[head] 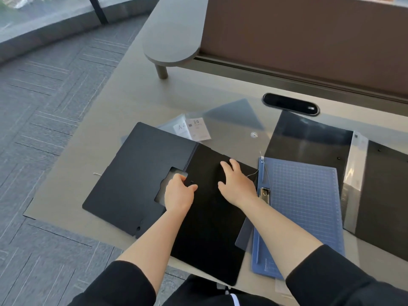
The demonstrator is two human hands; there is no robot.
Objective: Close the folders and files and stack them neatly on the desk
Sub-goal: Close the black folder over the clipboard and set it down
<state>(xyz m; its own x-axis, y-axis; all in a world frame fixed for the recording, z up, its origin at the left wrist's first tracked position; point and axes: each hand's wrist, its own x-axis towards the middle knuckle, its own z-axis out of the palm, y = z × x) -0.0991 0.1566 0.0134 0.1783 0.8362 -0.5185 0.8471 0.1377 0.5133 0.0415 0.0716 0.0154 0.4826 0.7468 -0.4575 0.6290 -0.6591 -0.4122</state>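
Single head-worn view, steeply down and forward, close over the desk (114,120) (wide-angle)

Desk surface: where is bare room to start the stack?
Bare desk lies far-left, between the shelf leg and the open black folder. The right side is crowded: blue folder, clear envelope, open dark binder.

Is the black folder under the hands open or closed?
Open: the black folder lies spread flat, both halves showing either side of its spine.
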